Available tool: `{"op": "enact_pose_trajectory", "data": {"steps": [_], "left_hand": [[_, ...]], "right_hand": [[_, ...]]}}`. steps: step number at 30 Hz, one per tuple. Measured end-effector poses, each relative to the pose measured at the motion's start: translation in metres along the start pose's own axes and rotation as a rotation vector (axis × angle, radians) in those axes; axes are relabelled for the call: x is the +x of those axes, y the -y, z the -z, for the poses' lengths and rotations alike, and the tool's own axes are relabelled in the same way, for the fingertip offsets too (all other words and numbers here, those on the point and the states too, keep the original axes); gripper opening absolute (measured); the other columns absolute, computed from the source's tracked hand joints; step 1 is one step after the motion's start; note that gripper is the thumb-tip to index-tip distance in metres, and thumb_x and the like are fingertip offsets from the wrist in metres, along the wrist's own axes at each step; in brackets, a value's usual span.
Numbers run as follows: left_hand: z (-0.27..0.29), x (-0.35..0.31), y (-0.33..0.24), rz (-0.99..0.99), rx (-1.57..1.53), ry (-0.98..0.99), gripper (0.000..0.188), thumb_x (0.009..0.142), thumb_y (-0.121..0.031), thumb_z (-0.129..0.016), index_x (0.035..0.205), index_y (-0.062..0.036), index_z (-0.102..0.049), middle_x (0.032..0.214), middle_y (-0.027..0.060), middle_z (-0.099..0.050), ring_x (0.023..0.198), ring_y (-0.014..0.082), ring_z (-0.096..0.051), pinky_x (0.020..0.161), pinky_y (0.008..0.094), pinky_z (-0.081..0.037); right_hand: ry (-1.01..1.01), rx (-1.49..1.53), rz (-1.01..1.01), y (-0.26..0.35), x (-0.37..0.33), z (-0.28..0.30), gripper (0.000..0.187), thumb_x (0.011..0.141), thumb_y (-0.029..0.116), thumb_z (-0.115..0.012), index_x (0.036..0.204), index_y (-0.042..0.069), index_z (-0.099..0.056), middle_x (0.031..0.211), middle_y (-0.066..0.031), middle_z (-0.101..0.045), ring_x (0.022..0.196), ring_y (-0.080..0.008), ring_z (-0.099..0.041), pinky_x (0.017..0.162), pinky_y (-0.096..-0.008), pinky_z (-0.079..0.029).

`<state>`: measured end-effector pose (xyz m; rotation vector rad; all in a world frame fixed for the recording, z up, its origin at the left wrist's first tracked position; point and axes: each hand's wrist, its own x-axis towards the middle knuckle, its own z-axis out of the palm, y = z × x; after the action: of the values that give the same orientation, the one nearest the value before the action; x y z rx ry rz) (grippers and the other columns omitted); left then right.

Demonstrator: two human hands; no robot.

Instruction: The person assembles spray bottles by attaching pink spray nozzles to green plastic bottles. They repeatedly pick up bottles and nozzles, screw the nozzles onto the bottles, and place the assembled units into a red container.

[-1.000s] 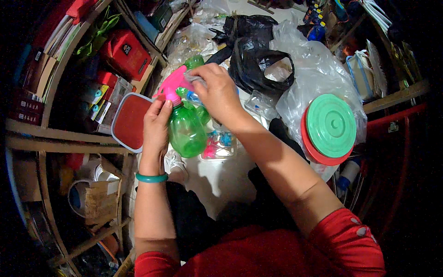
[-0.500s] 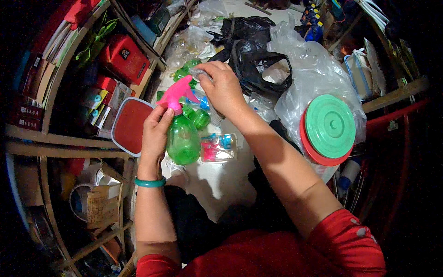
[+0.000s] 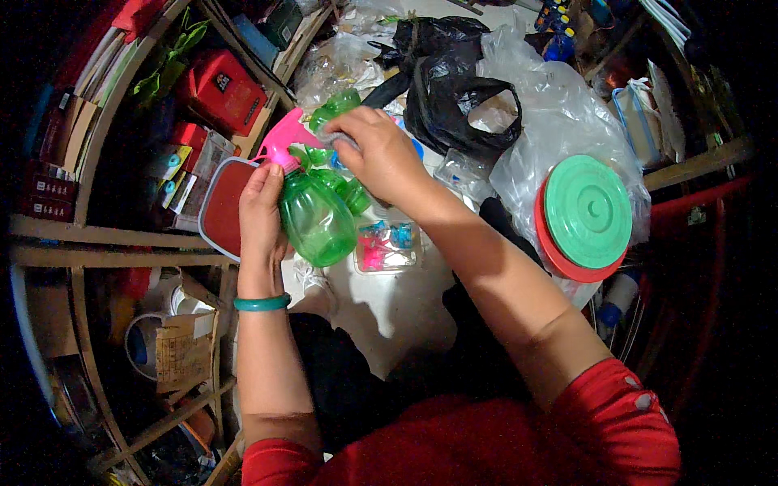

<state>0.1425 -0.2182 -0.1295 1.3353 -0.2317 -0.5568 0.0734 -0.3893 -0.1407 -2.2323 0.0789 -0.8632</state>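
Left hand (image 3: 261, 202): gripping the green spray bottle (image 3: 318, 219) at the neck, thumb on the near side, other fingers largely hidden behind it. The bottle is held up above the floor (image 3: 365, 312), left of centre, tilted with its base toward the near right.

Right hand (image 3: 385, 158): fingers bent around a grey cloth (image 3: 339, 138), just right of the pink spray head (image 3: 284, 139). Contact between cloth and spray head cannot be confirmed.

Status, done: the spray head is mounted on the bottle neck. Whether it is fully tightened cannot be determined.

Status, remaining: work on this unit appears to be under way rather than complete, judging by the position of both hands. The condition of its surface cannot be assessed. Beyond it, further green bottles (image 3: 350, 194) lie on the floor; whether these have been handled cannot be determined. A clear tray (image 3: 401, 260) with small pink and blue parts sits on the floor, right of the bottle. To its far right lies a black plastic bag (image 3: 454, 105).
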Motion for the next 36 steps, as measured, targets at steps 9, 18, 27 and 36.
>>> {"op": "enact_pose_trajectory", "data": {"steps": [9,18,27,36], "left_hand": [[0.006,0.005,0.001,0.032,-0.206,-0.044,0.028,0.093,-0.020,-0.046,0.106,0.0023,-0.056,0.094,0.0106,-0.062,0.084,0.0172,-0.059,0.078,0.0296,-0.049],[0.005,0.005,0.002,-0.002,-0.159,-0.033,0.027,0.093,-0.021,-0.047,0.104,0.0011,-0.057,0.093,0.0093,-0.062,0.083,0.0161,-0.059,0.077,0.0289,-0.048],[0.020,0.015,0.013,-0.103,-0.041,-0.099,0.032,0.092,-0.029,-0.050,0.105,-0.0011,-0.057,0.094,0.0076,-0.062,0.085,0.0160,-0.058,0.076,0.0291,-0.048],[0.008,0.009,0.006,-0.089,-0.126,-0.046,0.032,0.091,-0.032,-0.051,0.105,-0.0029,-0.055,0.095,0.0091,-0.063,0.084,0.0166,-0.060,0.077,0.0304,-0.049]], "right_hand": [[-0.003,0.068,-0.073,-0.003,0.001,-0.003,0.020,0.076,0.010,-0.057,0.094,0.003,-0.060,0.090,-0.0155,-0.059,0.088,-0.0334,-0.056,0.079,-0.0381,-0.044],[0.104,0.060,-0.128,-0.003,-0.004,-0.003,0.020,0.077,0.012,-0.058,0.094,0.002,-0.060,0.090,-0.0177,-0.059,0.087,-0.0341,-0.057,0.078,-0.0378,-0.045],[0.276,0.279,-0.109,0.011,-0.011,-0.009,0.021,0.077,0.013,-0.057,0.096,0.003,-0.058,0.089,-0.0174,-0.060,0.092,-0.0335,-0.058,0.080,-0.0383,-0.045],[-0.066,0.275,-0.161,0.004,0.003,0.000,0.022,0.078,0.016,-0.058,0.096,0.003,-0.059,0.090,-0.0163,-0.060,0.086,-0.0292,-0.059,0.077,-0.0341,-0.046]]}}
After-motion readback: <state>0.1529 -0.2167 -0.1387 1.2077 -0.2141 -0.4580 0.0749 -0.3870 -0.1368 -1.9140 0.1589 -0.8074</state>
